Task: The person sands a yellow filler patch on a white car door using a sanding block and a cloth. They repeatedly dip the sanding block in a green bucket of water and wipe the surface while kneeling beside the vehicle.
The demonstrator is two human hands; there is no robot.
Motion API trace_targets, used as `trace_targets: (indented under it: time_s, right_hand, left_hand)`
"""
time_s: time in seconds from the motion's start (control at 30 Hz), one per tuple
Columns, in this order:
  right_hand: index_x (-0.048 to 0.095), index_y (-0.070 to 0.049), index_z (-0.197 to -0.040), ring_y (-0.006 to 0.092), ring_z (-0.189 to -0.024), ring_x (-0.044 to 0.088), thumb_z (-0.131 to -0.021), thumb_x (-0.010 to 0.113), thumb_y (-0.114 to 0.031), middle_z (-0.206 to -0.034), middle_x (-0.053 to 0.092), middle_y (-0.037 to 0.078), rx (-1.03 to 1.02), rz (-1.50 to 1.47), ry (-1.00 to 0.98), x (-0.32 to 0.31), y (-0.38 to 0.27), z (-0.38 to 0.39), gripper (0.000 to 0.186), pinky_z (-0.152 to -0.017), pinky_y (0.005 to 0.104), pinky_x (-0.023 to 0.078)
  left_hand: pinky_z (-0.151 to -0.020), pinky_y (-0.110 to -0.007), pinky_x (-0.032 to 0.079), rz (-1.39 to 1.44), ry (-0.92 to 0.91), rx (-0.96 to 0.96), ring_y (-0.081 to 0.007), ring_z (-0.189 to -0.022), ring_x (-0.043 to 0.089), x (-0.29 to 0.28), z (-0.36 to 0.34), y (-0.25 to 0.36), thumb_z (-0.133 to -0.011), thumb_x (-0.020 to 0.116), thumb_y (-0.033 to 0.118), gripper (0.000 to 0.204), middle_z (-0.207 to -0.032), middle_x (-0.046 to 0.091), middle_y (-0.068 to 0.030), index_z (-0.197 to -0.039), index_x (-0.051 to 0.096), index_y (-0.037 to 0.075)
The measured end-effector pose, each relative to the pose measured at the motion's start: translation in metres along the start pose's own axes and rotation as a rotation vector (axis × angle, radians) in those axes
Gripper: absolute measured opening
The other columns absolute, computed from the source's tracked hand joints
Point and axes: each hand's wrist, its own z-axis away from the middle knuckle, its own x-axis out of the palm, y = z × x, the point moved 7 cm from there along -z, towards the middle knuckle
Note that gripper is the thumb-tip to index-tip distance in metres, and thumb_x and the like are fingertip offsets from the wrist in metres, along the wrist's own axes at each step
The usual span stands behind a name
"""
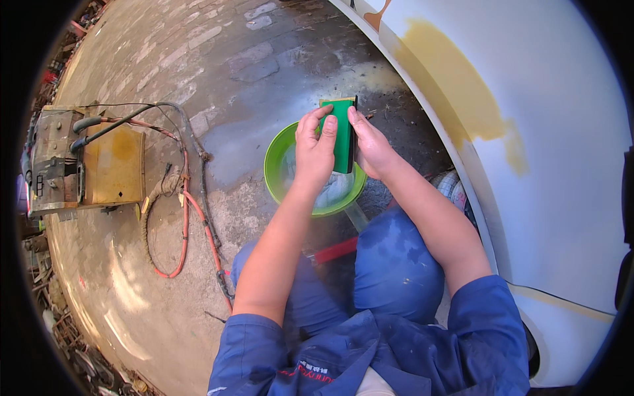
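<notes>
My left hand and my right hand both grip a green rectangular block with a pale edge at its top and a dark strip along its right side, my fingers and thumbs along its sides. The block is held above a lime-green plastic bowl, which has pale cloudy liquid in it and a translucent handle reaching toward my knees.
A white vehicle panel with a yellow-brown patch curves along the right. At left, a boxy metal machine trails red and black cables over the paved ground. A red bar lies between my knees.
</notes>
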Motion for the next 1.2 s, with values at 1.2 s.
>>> trace_targets:
  time_s: [1.2]
  right_hand:
    - [0.051,-0.004,-0.153,0.0258,-0.129,0.062,-0.117,0.042,-0.047,-0.143,0.064,0.013,-0.1,-0.237,-0.05,-0.021,-0.018,-0.004,0.057,-0.114,0.0441,0.05]
  left_hand:
    - [-0.107,-0.04,0.051,-0.319,-0.185,-0.029,-0.0288,-0.133,0.057,0.023,0.019,0.006,-0.093,0.085,0.04,0.068,-0.138,0.057,-0.0196,-0.139,0.055,0.0]
